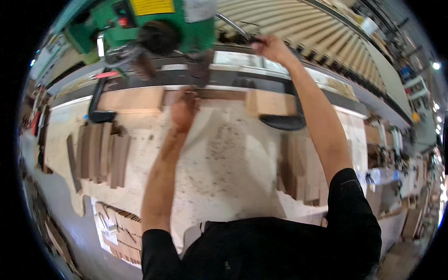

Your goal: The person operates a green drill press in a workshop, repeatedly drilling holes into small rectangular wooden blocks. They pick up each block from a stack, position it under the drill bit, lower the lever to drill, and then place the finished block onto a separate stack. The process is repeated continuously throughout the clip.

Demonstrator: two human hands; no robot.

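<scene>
A green drill press (198, 39) stands at the far side of the bench. My right hand (275, 50) is closed round the end of its metal feed lever (232, 24), arm stretched out. Below the machine's head, a dark brown wooden strip (221, 94) lies along the fence (228, 86). My left hand (183, 112) grips this strip just left of the spindle, fingers bent over it. A pale wooden block (133, 100) sits to the left of the strip, and another pale block (275, 103) to its right. The drill tip is blurred.
Black clamps (101, 115) (282, 122) hold down both blocks. Brown strips (98, 151) lie in a row at left, with more stacked wood (301, 168) at right. Dark chips (224, 149) dot the pale bench top. Many slats (289, 23) lean behind.
</scene>
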